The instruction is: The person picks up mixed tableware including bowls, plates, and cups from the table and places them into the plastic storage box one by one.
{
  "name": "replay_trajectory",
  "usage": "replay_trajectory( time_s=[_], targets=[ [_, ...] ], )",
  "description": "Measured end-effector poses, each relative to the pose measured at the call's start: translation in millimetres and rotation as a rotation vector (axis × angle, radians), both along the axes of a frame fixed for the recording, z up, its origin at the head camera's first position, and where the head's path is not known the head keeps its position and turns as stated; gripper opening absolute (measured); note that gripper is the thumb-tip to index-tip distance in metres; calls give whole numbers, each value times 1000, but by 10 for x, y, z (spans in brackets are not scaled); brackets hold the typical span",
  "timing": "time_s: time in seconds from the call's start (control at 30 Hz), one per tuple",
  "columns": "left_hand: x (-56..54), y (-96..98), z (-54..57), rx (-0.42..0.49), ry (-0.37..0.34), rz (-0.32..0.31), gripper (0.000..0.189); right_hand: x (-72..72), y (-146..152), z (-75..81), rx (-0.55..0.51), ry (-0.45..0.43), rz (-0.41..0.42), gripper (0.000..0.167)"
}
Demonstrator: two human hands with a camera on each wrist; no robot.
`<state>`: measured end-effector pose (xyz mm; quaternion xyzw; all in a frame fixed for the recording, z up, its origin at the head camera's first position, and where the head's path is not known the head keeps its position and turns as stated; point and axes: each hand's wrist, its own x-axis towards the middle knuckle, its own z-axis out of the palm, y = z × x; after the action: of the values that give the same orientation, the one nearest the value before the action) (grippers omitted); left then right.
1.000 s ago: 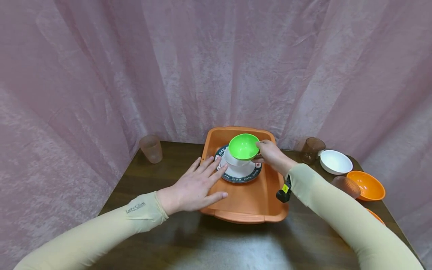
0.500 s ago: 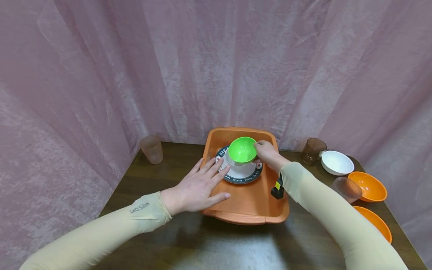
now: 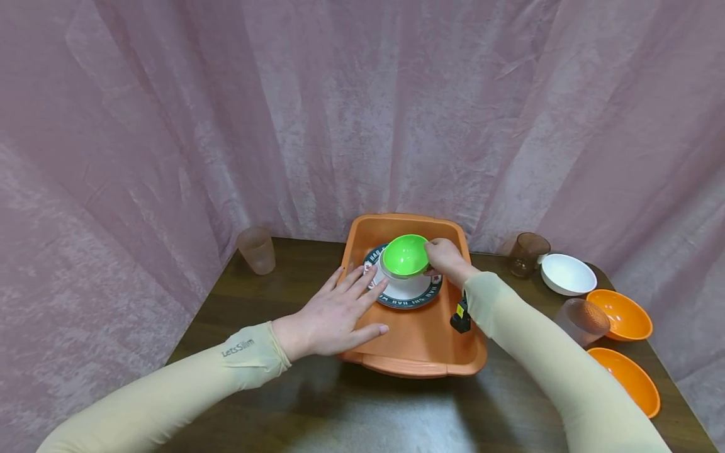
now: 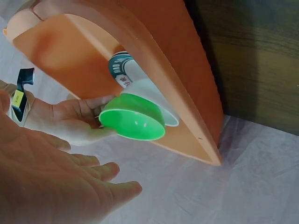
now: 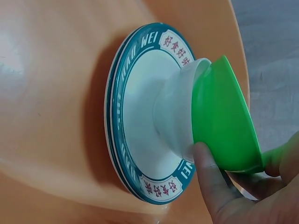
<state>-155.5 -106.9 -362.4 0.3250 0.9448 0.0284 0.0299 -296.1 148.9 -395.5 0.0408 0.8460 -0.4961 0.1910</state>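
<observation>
My right hand (image 3: 447,259) pinches a small green bowl (image 3: 405,258) by its right rim, thumb on one side and fingers on the other. The bowl is tilted, its lower part inside the mouth of a white bowl (image 5: 174,107). That white bowl stands on stacked plates (image 5: 140,88) with green lettered rims, inside an orange basin (image 3: 408,346). Over the basin's left side my left hand (image 3: 334,314) is spread, palm down, holding nothing; its fingertips overlap the plate's edge in the head view. The left wrist view shows the green bowl (image 4: 133,119) beyond the left fingers.
On the right of the dark wooden table (image 3: 362,415) are a brown mug (image 3: 528,253), a white bowl (image 3: 568,274), a tilted clear cup (image 3: 581,321) and two orange bowls (image 3: 620,314). A frosted cup (image 3: 257,250) stands at the left back. A pink curtain (image 3: 362,113) hangs behind.
My right hand has lowered the green bowl slightly, bringing it down into the white bowl. The left hand has hardly moved, staying spread over the basin's left side.
</observation>
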Motion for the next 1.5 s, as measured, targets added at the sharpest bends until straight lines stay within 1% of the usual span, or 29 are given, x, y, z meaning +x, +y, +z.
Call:
replay_trajectory(
  time_s=[0.1,0.27,0.43,0.57,0.7,0.8,0.97,1.13,1.3,1.4,1.5],
  targets=[
    [-8,-1,-8,-11,-8,4,82,-3,1,-2,16,8,0,51],
    [-19,-9,-29,-18,-18,8,81,-26,10,-23,50,36,1,46],
    [-27,-15,-59,-27,-21,2,81,-44,22,-55,59,28,-5,44],
    [-35,-19,-82,-35,-7,-6,81,-44,31,-61,74,27,13,44],
    [-39,-21,-92,-37,-3,-5,81,-49,33,-59,100,32,29,43],
    [-39,-22,-94,-41,-10,-1,82,-58,26,-65,110,38,33,38],
    [-39,-23,-87,-37,-30,-2,82,-79,15,-109,136,59,38,39],
    [-38,-24,-93,-29,-33,-10,82,-79,5,-160,181,48,61,38],
    [-38,-28,-106,-39,-41,-2,82,-60,-17,-163,182,8,83,33],
    [-41,-36,-110,-41,-37,0,82,-37,-30,-134,180,-5,82,38],
    [-47,-48,-116,-42,-28,4,82,-4,-31,-84,186,13,86,53]
  ],
)
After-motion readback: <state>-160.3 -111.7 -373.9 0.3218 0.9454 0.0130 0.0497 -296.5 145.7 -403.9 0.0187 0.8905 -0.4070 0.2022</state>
